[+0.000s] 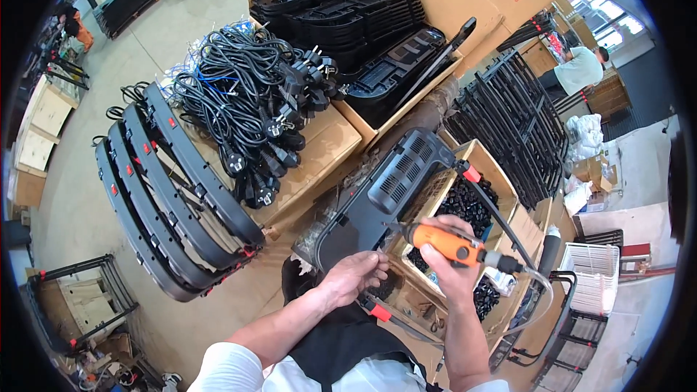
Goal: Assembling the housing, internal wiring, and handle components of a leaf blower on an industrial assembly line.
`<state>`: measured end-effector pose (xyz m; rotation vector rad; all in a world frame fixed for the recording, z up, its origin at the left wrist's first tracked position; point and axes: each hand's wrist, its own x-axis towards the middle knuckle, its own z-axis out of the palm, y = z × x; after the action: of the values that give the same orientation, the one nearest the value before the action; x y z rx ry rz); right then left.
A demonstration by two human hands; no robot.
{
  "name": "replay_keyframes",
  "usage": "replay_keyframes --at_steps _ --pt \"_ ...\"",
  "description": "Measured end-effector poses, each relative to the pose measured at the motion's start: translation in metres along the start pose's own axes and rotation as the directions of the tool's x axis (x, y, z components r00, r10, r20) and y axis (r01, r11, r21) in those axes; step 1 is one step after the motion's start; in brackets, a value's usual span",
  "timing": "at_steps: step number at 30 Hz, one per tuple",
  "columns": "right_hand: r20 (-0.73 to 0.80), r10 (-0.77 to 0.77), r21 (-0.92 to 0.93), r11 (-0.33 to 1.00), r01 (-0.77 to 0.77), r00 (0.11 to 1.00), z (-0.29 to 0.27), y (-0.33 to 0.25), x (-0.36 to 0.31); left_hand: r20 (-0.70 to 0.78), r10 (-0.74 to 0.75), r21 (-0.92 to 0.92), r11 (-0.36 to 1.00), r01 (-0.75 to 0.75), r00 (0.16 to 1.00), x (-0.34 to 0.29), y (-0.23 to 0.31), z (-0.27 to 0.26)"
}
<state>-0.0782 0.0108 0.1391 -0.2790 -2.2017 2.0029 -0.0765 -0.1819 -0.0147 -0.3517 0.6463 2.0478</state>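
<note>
My right hand (457,276) grips an orange power screwdriver (444,242), its tip pointing left and a clear hose running from its rear end. My left hand (354,276) is beside the near end of a long black plastic housing (350,236). Its thumb and fingers are pinched together; whatever they hold is too small to make out. The housing carries a raised vented cover (403,174) and lies in front of me. The screwdriver's tip is above the housing's right edge, and I cannot tell whether it touches.
A wooden crate (501,174) of small black parts stands right of the housing. Black power cords (239,94) are heaped on a cardboard box at left, beside several curved black frames (156,196). Black plastic shells (341,14) fill a carton behind. Another person (579,69) is at far right.
</note>
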Motion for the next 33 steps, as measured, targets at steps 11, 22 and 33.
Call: replay_keyframes --at_steps 11,22,33 --pt "-0.051 -0.114 0.078 0.99 0.118 0.992 -0.07 0.021 -0.142 -0.114 0.059 0.098 0.994 -0.048 0.992 -0.038 -0.072 0.042" --pt "-0.008 -0.074 0.164 0.984 0.074 0.997 -0.086 0.036 -0.217 -0.142 0.067 0.032 0.998 -0.063 0.988 -0.073 -0.134 0.038" --pt "-0.049 -0.052 0.068 0.996 0.056 0.997 -0.059 0.042 -0.222 -0.14 -0.052 -0.034 0.998 0.048 0.989 -0.064 -0.119 0.018"
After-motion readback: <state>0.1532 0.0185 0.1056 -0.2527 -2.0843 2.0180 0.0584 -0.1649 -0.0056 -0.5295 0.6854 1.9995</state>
